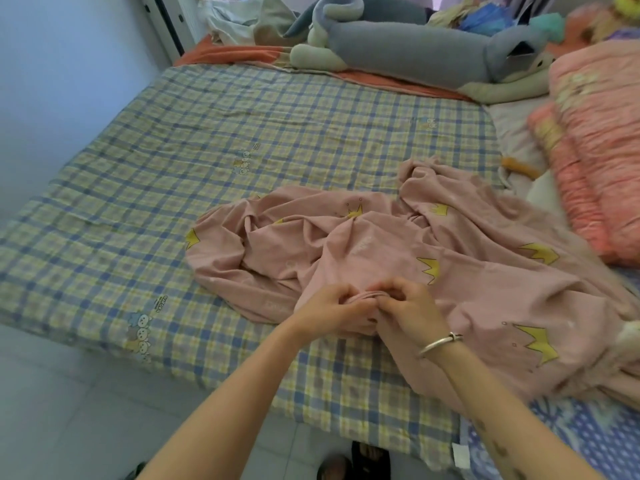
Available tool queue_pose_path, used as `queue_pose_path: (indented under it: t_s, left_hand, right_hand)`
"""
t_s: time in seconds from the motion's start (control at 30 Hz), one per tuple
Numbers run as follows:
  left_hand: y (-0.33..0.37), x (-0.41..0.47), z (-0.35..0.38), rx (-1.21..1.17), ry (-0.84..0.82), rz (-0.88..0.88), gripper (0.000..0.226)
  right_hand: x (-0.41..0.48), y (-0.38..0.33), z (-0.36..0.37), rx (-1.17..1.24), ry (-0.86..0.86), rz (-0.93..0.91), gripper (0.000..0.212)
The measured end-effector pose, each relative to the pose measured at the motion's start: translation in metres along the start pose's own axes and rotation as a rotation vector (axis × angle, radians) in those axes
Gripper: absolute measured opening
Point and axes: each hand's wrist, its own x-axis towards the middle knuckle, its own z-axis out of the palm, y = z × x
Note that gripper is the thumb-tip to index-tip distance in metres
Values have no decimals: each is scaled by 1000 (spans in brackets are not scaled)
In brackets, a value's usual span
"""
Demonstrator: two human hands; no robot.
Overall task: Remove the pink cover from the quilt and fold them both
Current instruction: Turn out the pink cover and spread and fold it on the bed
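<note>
L hand (330,308) & R hand (410,315) pinch bunched pink cover (467,289) edge, fingers curled; beyond grip it's twisted, pulling prob drags whole heap.

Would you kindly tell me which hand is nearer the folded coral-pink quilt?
Right. The right hand pinches the pink crown-printed cover on the side toward the folded coral-pink quilt; the left hand grips beside it, farther off.
</note>
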Motion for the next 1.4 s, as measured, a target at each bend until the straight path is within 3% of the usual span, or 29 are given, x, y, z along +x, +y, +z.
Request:
queue_pose_path:
  t_s: [0.1, 0.37, 0.5, 0.57, 0.63, 0.73, 0.87, 1.1, 1.23, 1.3, 1.4]
  left_hand:
    - [-5, 1, -8, -22, -44, -70, 35]
    - [6, 8, -3, -17, 109, 37, 18]
    - [17, 12, -4, 22, 202, 123, 15]
    - [19, 17, -1, 178, 270, 173, 13]
    - [16, 21, 5, 346, 375, 226, 7]
    - [6, 21, 14, 436, 538, 302, 30]
    - [1, 12, 20, 303, 472, 388, 13]
    - [-8, 9, 23, 490, 372, 412, 30]
    - [-8, 7, 26, 640, 463, 424, 20]
    - [-7, 7, 25, 677, 528, 420, 17]
    - [-3, 6, 25, 687, 599, 319, 12]
  right_hand:
    - [3, -3, -11, 164, -4, 66, 30]
    - [1, -8, -23, 432, -45, 212, 15]
    - [3, -5, -36, 52, -280, 161, 17]
    - [3, -3, -39, 21, -330, 175, 6]
    - [5, -3, -41, 100, -311, 195, 15]
    - [7, -2, -42, 184, -267, 225, 22]
    - [9, 0, -42, 261, -147, 276, 25]
    - [5, 1, -41, 284, -81, 267, 5]
    - [4, -1, -42, 298, -55, 234, 7]
    - [4, -1, -43, 276, -7, 216, 21]
    - [2, -4, -41, 211, 28, 186, 28]
